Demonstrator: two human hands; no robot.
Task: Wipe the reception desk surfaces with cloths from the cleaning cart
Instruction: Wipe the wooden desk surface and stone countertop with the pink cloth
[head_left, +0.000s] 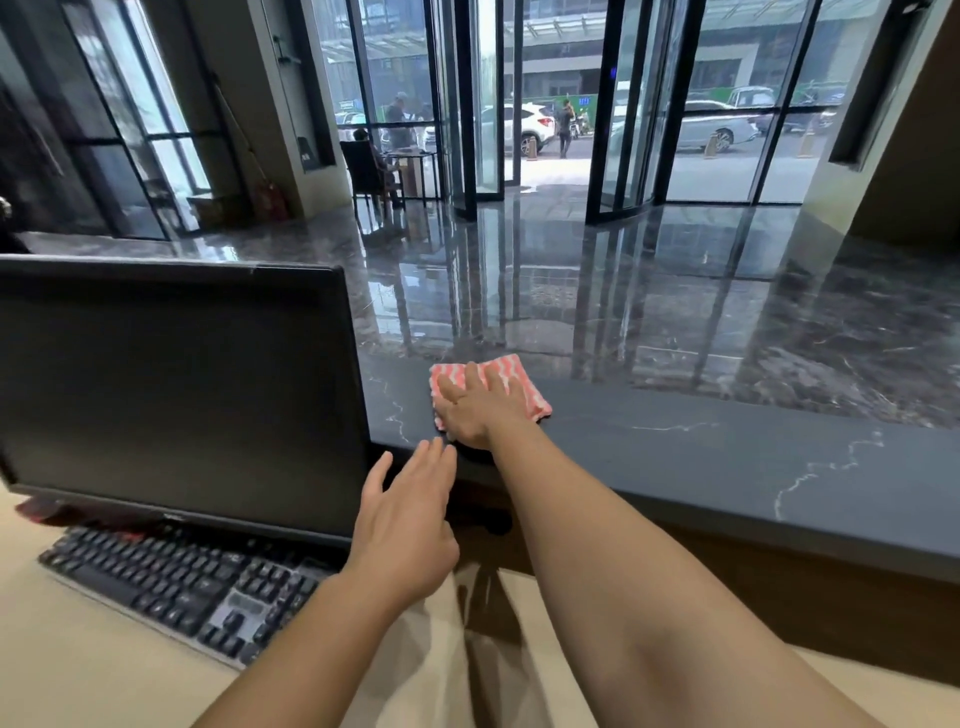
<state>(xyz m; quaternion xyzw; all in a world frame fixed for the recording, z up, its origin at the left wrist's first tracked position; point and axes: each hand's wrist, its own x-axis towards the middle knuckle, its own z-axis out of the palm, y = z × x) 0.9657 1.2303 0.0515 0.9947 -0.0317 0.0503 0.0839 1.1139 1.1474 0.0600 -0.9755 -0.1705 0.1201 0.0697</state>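
Note:
A folded pink-and-white striped cloth (524, 387) lies on the dark marble upper counter (701, 452) of the reception desk, just right of the monitor. My right hand (475, 408) presses flat on the cloth with straight, spread fingers. My left hand (408, 525) hovers lower, near the counter's front edge beside the monitor, fingers straight and holding nothing. The cream lower desk (78, 670) runs under both forearms.
A black monitor (176, 395) stands at the left with a black keyboard (171, 577) in front of it. Beyond the counter lies a glossy marble lobby floor (571, 291), a revolving glass door, and a person seated at a small table.

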